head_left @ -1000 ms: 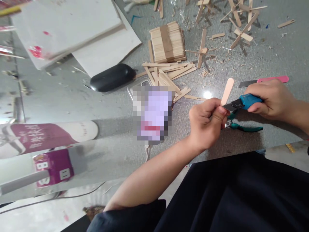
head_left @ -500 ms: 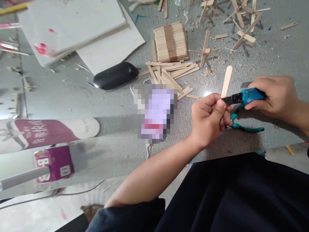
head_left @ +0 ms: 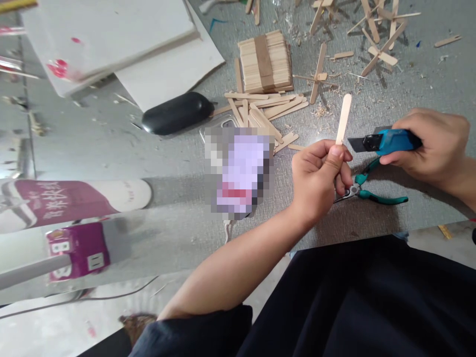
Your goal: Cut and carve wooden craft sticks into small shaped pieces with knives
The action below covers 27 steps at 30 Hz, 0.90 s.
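Observation:
Between the thumb and fingers of my left hand [head_left: 322, 171] a wooden craft stick [head_left: 343, 119] is pinched, its rounded end pointing up and away; its lower end is hidden in the hand. My right hand [head_left: 439, 144] is wrapped round a blue utility knife [head_left: 397, 141]. The knife's dark blade points left and lies just to the right of the stick, apart from it. Green-handled pliers [head_left: 379, 197] lie on the table under and beside my left hand, their jaws partly hidden by the fingers.
Beyond my hands lie a banded bundle of craft sticks [head_left: 265, 64], loose sticks [head_left: 275, 106] and several crossed-stick pieces [head_left: 380, 53] among shavings. Left of them are a blurred-out phone [head_left: 243, 168] with a cable, a black case [head_left: 177, 113], white boards [head_left: 111, 39] and a purple box [head_left: 80, 252].
The knife blade has come away from the stick, my right hand moving slightly right. My left hand has shifted a little left with the stick, uncovering more of the pliers.

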Each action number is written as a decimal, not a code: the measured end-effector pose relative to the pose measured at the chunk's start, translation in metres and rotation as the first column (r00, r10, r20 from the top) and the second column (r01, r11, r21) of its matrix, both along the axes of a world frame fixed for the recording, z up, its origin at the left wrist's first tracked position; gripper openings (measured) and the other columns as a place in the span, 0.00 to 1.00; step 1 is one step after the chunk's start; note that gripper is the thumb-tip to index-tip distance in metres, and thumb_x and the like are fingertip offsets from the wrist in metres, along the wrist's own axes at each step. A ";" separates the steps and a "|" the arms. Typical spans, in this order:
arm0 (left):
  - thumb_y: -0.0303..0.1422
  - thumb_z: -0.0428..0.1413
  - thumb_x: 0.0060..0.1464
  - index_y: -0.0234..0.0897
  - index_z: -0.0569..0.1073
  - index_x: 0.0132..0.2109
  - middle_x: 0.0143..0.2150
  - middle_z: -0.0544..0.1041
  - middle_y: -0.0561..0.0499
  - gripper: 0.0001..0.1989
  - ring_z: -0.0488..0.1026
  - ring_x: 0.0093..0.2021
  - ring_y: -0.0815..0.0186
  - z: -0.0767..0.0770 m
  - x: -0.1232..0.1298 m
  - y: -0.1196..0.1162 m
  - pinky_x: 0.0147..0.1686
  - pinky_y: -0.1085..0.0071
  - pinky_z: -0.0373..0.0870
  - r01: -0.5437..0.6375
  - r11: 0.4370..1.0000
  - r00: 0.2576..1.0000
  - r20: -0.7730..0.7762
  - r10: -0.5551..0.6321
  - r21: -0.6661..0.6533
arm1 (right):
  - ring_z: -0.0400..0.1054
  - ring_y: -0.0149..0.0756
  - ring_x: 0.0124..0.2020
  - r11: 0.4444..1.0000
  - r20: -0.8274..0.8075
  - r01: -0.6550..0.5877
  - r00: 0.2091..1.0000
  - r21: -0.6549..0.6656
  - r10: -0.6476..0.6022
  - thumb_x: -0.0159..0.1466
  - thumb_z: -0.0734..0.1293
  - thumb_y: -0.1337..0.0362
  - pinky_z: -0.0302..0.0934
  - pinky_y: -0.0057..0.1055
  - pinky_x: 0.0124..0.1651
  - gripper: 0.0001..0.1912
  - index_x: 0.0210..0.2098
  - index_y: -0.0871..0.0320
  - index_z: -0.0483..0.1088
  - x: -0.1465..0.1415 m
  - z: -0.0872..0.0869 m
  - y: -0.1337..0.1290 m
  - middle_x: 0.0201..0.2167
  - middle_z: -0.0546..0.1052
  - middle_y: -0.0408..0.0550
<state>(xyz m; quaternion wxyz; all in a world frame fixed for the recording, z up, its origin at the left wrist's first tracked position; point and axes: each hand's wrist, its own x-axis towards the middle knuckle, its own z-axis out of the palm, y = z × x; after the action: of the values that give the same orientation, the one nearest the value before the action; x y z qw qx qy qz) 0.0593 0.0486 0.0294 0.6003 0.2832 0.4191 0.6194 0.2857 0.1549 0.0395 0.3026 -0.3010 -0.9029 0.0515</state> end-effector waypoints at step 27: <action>0.55 0.73 0.69 0.38 0.78 0.37 0.19 0.76 0.59 0.26 0.65 0.14 0.75 -0.004 -0.001 0.002 0.17 0.77 0.63 0.076 0.995 0.994 0.073 -0.081 0.070 | 0.61 0.28 0.21 0.971 -0.008 -0.118 0.993 -0.208 0.119 0.79 0.63 0.28 0.51 0.32 0.26 0.38 0.31 0.55 0.74 -0.001 0.002 0.009 0.20 0.71 0.41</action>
<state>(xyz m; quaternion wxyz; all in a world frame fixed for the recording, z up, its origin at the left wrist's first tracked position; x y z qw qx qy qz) 0.0581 0.0501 0.0255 0.6297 0.2958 0.3634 0.6196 0.2844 0.1638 0.0420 0.2636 -0.2767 -0.9096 0.1632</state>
